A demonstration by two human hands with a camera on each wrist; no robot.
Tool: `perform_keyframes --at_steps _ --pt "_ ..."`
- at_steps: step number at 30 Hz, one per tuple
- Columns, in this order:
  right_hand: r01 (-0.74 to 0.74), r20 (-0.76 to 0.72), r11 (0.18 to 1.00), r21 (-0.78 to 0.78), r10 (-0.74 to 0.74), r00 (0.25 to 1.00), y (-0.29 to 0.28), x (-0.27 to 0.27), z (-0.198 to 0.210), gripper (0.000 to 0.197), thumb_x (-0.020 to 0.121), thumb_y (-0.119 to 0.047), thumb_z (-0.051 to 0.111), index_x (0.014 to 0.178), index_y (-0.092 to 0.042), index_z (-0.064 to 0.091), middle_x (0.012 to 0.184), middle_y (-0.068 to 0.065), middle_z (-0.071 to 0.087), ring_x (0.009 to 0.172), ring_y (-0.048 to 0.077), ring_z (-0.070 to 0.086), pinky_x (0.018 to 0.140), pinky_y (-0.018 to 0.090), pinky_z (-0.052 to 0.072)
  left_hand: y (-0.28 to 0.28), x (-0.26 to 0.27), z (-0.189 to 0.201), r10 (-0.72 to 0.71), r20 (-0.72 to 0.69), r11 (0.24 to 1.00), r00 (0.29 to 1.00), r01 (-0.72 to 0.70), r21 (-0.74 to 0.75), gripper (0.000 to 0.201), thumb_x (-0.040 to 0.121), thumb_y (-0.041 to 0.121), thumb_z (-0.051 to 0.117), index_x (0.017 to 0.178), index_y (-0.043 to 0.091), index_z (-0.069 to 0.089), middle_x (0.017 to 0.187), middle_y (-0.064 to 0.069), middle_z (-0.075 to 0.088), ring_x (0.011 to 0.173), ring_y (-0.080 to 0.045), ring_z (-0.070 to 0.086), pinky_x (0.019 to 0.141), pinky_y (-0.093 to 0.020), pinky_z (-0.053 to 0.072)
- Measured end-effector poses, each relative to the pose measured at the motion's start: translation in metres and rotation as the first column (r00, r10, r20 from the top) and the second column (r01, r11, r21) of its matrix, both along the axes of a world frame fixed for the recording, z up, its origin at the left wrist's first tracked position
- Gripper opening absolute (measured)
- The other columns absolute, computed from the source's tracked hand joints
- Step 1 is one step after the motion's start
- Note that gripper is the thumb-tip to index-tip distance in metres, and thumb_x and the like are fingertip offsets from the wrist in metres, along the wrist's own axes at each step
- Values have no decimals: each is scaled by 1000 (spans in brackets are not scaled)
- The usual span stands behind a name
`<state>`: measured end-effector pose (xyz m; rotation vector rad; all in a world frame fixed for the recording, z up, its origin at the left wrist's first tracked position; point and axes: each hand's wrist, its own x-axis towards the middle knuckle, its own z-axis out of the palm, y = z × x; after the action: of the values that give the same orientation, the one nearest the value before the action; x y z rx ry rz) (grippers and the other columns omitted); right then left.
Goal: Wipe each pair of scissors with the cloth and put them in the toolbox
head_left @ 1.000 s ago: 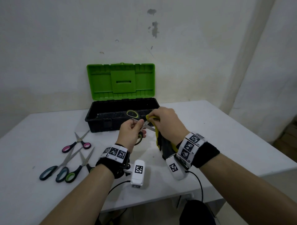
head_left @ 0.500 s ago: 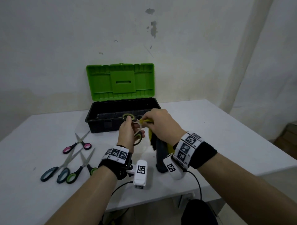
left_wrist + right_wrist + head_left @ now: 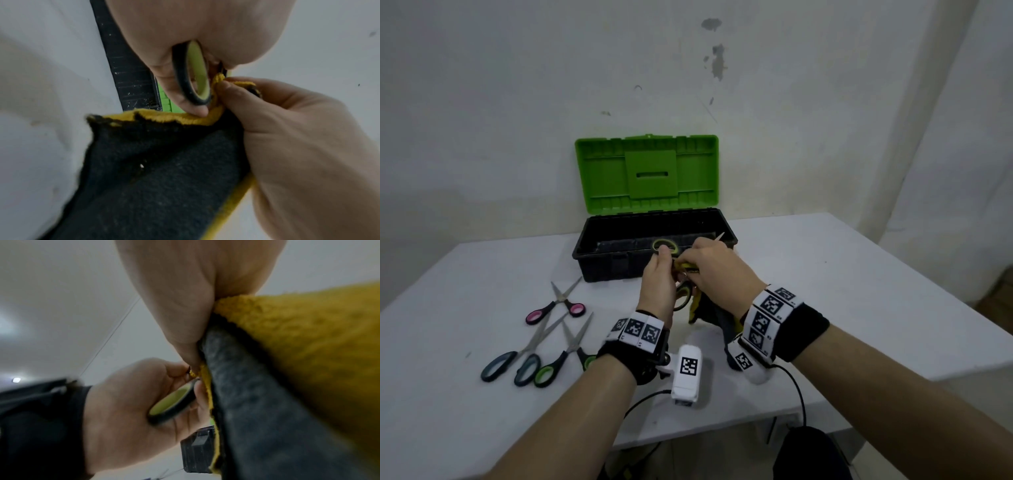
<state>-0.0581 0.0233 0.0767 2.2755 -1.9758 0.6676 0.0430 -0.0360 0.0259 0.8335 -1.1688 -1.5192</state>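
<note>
My left hand (image 3: 659, 291) grips the green-handled scissors (image 3: 665, 245) in front of the toolbox (image 3: 599, 260); my right hand (image 3: 717, 270) pinches the cloth (image 3: 164, 162) over the blades (tip exposed); a slip could nick me.

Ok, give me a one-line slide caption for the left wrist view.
Left hand holds green-handled scissors while right hand wipes them with a yellow-edged cloth.

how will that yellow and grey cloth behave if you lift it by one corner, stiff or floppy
Probably floppy: the cloth hangs in soft folds below the right hand. Likely light, since pinching fingers alone carry it. Its fuzzy pile suggests it is not slippery.
</note>
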Motion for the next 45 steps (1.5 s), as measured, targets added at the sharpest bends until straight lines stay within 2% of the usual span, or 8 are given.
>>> perform_keyframes --at_steps 9,14,19,24,31,38,42,45 --pt "-21 -29 1000 11 21 999 1 6 3 25 93 -14 57 114 -19 68 101 7 55 90 26 57 78 41 51 2 -3 -1 -9 3 1000 1000 9 10 41 107 41 33 101 13 63 99 -20 68 89 -32 67 79 -50 56" --pt "-11 63 997 -77 15 998 3 -12 -2 20 91 -19 63 109 -15 71 105 5 63 97 23 59 83 36 51 -8 6 0 75 -31 997 997 -75 26 40 107 40 32 95 10 54 78 -13 58 53 -22 57 50 -33 51" --pt "-48 58 998 -51 50 997 1 -8 -5 22 90 -21 63 110 -17 71 101 5 60 92 23 59 83 40 51 -1 1 2 17 29 999 999 -16 -28 38 107 39 33 96 11 57 87 -15 61 75 -27 64 59 -39 58" --pt "50 91 993 -102 -41 995 -1 -17 -5 21 92 -21 60 110 -17 70 101 6 60 93 26 58 82 42 51 0 0 3 15 59 998 998 -11 -67 39 107 38 34 93 8 55 80 -16 52 61 -27 52 49 -34 50" --pt "-73 5 991 111 73 997 5 -8 -13 21 91 -17 58 110 -17 67 102 5 56 92 27 58 84 44 50 0 2 2 43 169 992 985 -21 -128 37 106 40 35 89 17 60 89 -10 65 88 -32 62 84 -56 54" --pt "-142 23 984 110 140 990 6 -6 -12 21 91 -14 58 109 -16 68 103 4 58 96 24 55 87 42 48 2 -1 0 21 127 995 992 -9 -96 38 107 39 34 92 16 60 91 -11 64 88 -28 61 87 -52 53" --pt "-128 -15 981 144 131 991 7 -20 -7 22 90 -15 61 109 -21 70 108 2 59 103 22 54 91 41 47 -1 1 -3 35 68 999 997 -36 10 41 107 38 33 92 10 58 69 -3 59 61 -23 57 53 -33 52" --pt "-130 8 988 84 130 992 8 -22 -3 22 91 -18 61 110 -23 70 107 0 60 103 21 54 90 38 47 -2 1 -2 22 26 999 999 -24 45 40 107 38 33 94 8 56 66 -3 58 54 -23 54 46 -29 48"
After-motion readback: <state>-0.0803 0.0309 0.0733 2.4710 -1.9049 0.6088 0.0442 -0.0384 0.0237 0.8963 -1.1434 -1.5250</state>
